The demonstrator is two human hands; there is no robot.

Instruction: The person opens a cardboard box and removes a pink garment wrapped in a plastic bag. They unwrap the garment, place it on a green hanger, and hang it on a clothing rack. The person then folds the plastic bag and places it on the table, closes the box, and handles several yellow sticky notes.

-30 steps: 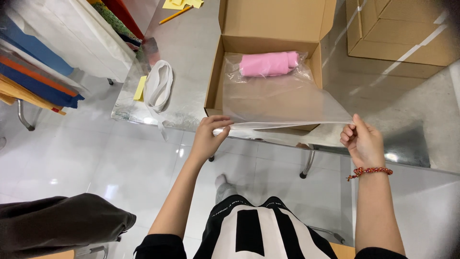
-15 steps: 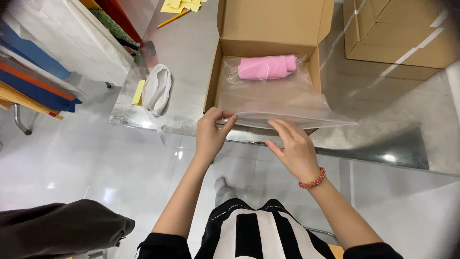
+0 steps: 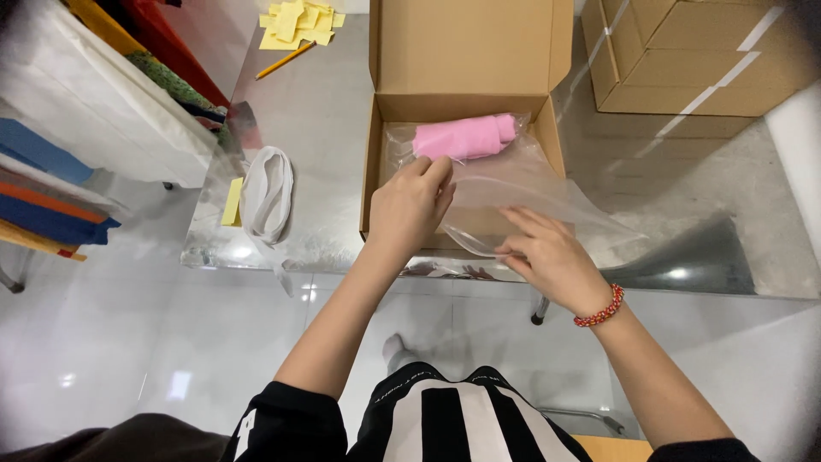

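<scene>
An open cardboard box (image 3: 374, 162) sits on a shiny metal table (image 3: 325, 111). Inside it lies a rolled pink cloth (image 3: 462, 137) in a clear plastic bag (image 3: 547, 201). My left hand (image 3: 410, 205) reaches over the box's front and pinches the upper edge of the bag near the pink roll. My right hand (image 3: 547, 257), with a red bead bracelet, grips the bag's open lower edge at the table's front edge. The bag's mouth is spread between the two hands.
A coil of white strap (image 3: 267, 192) lies left of the box, with a yellow note (image 3: 232, 203) beside it. More yellow notes (image 3: 299, 21) and a pencil (image 3: 285, 60) are at the far end. Closed cardboard boxes (image 3: 684, 60) stand right. Stacked coloured fabric (image 3: 51, 171) sits left.
The hands had held the bag stretched wide apart; my right hand has swung in to the left and my left hand has moved up into the box, opening the bag's mouth.
</scene>
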